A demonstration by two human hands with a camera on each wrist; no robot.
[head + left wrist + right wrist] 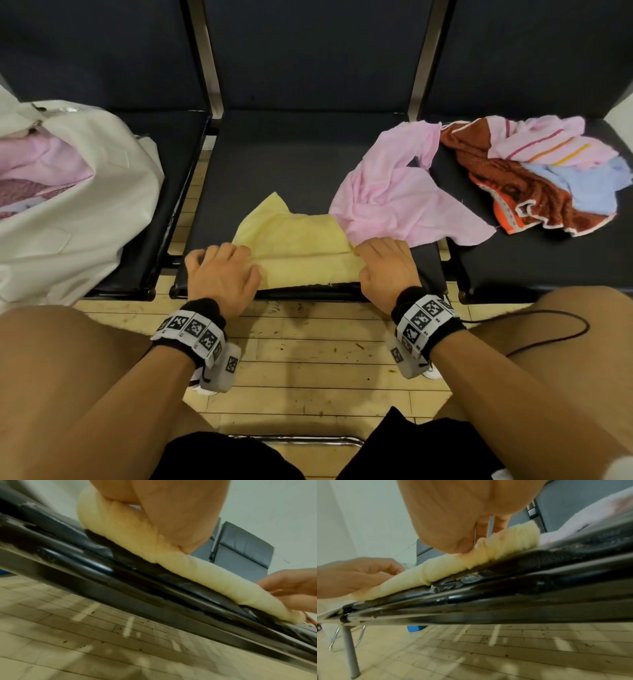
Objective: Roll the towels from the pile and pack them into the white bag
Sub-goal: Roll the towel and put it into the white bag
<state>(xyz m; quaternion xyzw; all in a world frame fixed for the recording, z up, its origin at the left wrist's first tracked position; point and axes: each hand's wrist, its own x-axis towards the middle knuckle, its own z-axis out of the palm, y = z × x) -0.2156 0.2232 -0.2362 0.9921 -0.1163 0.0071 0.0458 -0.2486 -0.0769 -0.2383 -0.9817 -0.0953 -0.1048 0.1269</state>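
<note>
Bare knees and two forearms wearing black wristbands with printed marker tiles fill the bottom of the head view. Beyond them the left hand (221, 270) and right hand (385, 265) sit at the two ends of a pale yellow thin cloth towel (298, 246) on the near edge of the middle dark padded seat (294, 161). Its near edge is turned into a first roll between the hands; most of the cloth lies flat beyond them. Just past the right hand, a crumpled light pink towel (394, 195) overlaps the yellow one. Further right lies the remaining pile of a rust-red patterned towel (513, 188), a pink striped one and a pale blue one. Left of the left hand, the white fabric bag (85, 192) already holds pink cloth, so I judge packing begun with several towels left.

From the left wrist view, the left hand's thumb presses the yellow roll (197, 573) against the seat edge; the fingers are hidden behind it.

From the right wrist view, the right hand's thumb and curled fingers (500, 523) pinch the roll's end (513, 539), while the left hand's fingers curl over the far end.
</note>
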